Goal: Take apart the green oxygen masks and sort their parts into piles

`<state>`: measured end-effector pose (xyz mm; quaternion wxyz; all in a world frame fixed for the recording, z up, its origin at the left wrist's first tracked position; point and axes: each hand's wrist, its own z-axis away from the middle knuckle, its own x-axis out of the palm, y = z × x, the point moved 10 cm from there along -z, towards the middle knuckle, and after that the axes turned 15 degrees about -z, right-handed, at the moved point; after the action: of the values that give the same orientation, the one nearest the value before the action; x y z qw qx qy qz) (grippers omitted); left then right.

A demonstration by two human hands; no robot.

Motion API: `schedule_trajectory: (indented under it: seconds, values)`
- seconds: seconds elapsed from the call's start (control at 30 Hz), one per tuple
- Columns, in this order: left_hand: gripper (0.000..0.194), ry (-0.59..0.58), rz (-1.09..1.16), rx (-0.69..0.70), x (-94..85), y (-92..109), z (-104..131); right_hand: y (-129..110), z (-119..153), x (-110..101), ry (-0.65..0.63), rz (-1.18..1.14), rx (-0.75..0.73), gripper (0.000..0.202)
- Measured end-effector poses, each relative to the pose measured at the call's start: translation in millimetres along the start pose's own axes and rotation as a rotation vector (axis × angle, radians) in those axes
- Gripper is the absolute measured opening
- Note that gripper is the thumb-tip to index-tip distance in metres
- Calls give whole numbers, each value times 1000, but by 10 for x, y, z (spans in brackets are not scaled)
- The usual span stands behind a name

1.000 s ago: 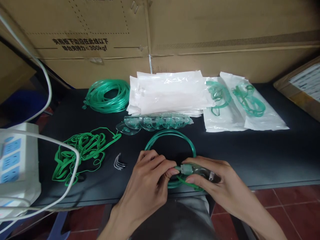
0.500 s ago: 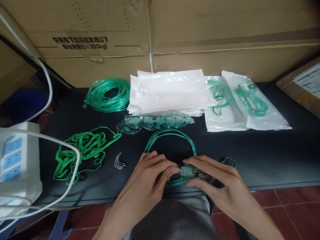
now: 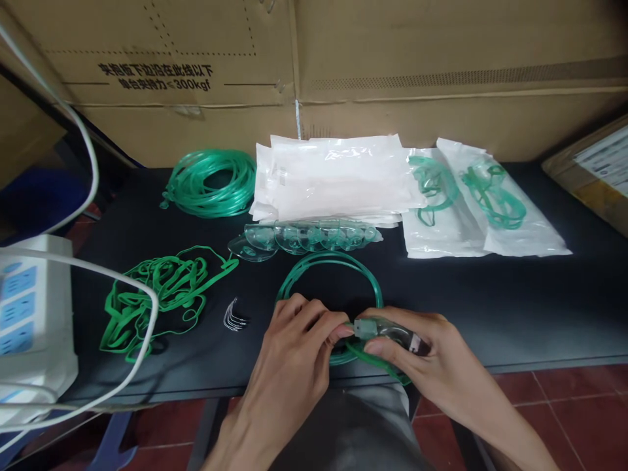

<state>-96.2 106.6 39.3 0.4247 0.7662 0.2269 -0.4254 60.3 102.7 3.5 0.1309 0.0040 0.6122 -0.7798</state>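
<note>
Near the table's front edge, my right hand [image 3: 426,347] is closed around a clear oxygen mask [image 3: 400,333], turned side-on with its pale connector [image 3: 366,328] pointing left. My left hand [image 3: 304,340] pinches the end of the green tubing right at that connector; the fingers partly hide the joint. The coiled green tubing [image 3: 343,258] loops on the table behind and under my hands. A green elastic strap [image 3: 387,366] hangs below the mask and my right hand.
Behind lie a row of clear masks [image 3: 304,237], stacked white pouches [image 3: 338,176], two pouched masks [image 3: 495,203] and a larger tubing coil [image 3: 213,183]. Leftward are tangled green straps [image 3: 161,294], thin metal strips [image 3: 234,317], a power strip [image 3: 34,314] and a white cable [image 3: 152,307].
My right hand has rolled the mask, so more of its side shows and the green strap now hangs in front. The tubing coil has shifted slightly left.
</note>
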Motion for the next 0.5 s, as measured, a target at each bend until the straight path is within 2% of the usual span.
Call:
schedule_trajectory:
  seconds: [0.27, 0.37, 0.5]
  values:
    - [27, -54, 64, 62, 27, -46, 34, 48, 0, -17, -68, -14, 89, 40]
    - [29, -32, 90, 53, -6, -69, 57, 57, 17, -21, -81, -11, 113, 42]
    - [22, 8, 92, 53, -30, -42, 60, 65, 48, -15, -89, -3, 126, 44]
